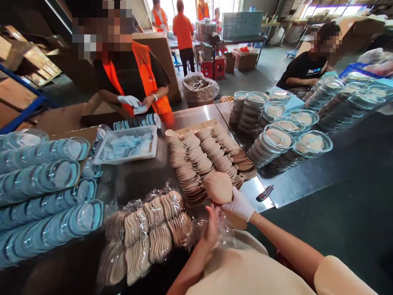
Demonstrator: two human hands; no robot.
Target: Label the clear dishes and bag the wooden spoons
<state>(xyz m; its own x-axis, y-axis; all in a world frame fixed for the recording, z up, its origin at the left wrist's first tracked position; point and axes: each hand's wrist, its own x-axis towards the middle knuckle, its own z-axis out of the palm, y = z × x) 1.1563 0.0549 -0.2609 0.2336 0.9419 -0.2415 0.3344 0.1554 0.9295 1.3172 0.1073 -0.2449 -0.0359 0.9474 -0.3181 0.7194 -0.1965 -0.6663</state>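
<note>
A stack of beige rounded pads is held up over the steel table, its top pad facing me. My right hand, in a white glove, grips the stack at its right edge. Just below the stack is my left hand, bare, with its fingers stretched upward; whether the fingertips touch the pads I cannot tell. Behind the held stack, several rows of similar beige pads lie overlapped on a board. To the left, more beige pads sit in clear plastic wrap.
Round clear-lidded containers stand stacked at right; long rows of them lie at left. A white basket holds small packets. A black-and-red cutter lies near the table edge. A co-worker in an orange vest stands opposite.
</note>
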